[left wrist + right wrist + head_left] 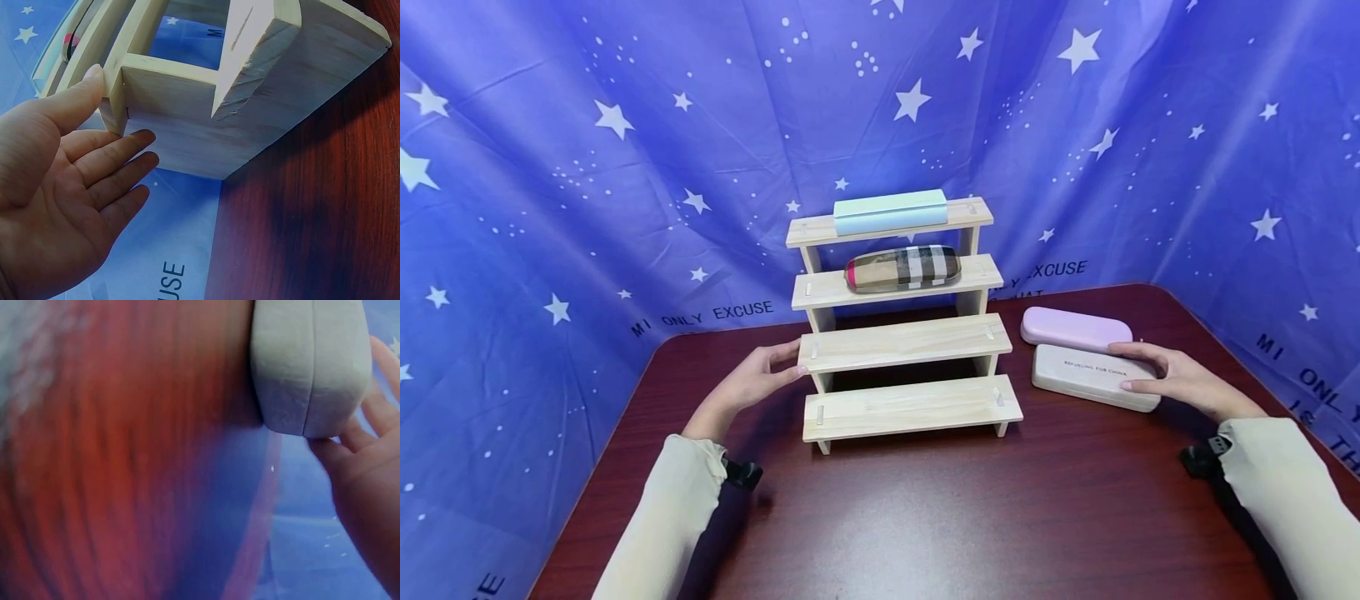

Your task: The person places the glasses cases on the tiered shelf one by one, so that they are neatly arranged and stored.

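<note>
Using your right hand (1176,381), you gripped the grey case (1078,379); fingers of your left hand (747,388) pinched the stand (913,408).

Four-step wooden stand (917,408) is set on dark red-brown table (1000,517). Light blue box (891,213) is placed on top shelf (812,229), plaid case (902,269) on second shelf (820,290). Left end of third shelf (906,343) is held by left hand (748,383), thumb (790,377) at front corner. Right of stand, grey case (1086,380) with printed lettering (1093,369) is gripped at its right end by right hand (1187,383). Pink case (1075,328) is laid just behind it. Table is backed by blue star-print curtain (835,108).
</note>
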Demonstrator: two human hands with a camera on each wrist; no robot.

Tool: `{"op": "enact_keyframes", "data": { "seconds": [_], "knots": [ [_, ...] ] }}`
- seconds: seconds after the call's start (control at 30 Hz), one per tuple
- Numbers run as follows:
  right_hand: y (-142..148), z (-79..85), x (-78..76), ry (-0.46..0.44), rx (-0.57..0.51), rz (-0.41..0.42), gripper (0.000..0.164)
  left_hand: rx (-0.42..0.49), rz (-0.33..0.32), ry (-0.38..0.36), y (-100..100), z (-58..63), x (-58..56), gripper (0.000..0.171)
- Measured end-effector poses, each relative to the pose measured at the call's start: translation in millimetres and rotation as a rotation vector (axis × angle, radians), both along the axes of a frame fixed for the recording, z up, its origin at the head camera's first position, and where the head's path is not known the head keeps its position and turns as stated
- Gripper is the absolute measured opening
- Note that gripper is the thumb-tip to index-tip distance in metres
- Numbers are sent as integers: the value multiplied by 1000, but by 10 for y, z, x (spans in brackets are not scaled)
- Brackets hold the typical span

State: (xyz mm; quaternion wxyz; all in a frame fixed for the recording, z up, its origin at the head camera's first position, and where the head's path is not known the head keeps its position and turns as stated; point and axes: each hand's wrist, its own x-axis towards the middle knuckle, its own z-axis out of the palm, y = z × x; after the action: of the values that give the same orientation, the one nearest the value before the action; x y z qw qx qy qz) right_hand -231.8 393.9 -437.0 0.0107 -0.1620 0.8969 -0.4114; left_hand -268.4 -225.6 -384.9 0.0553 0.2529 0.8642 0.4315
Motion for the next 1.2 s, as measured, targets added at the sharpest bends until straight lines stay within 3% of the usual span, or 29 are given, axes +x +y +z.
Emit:
{"op": "enact_keyframes", "data": {
  "seconds": [0.53, 1.2],
  "knots": [
    [21, -46, -13, -100, 37, 35, 68, -4, 10, -18, 0, -3, -10, 55],
    [0, -55, -35, -26, 126, -7, 73, -5, 2, -27, -2, 25, 6, 56]
  ]
}}
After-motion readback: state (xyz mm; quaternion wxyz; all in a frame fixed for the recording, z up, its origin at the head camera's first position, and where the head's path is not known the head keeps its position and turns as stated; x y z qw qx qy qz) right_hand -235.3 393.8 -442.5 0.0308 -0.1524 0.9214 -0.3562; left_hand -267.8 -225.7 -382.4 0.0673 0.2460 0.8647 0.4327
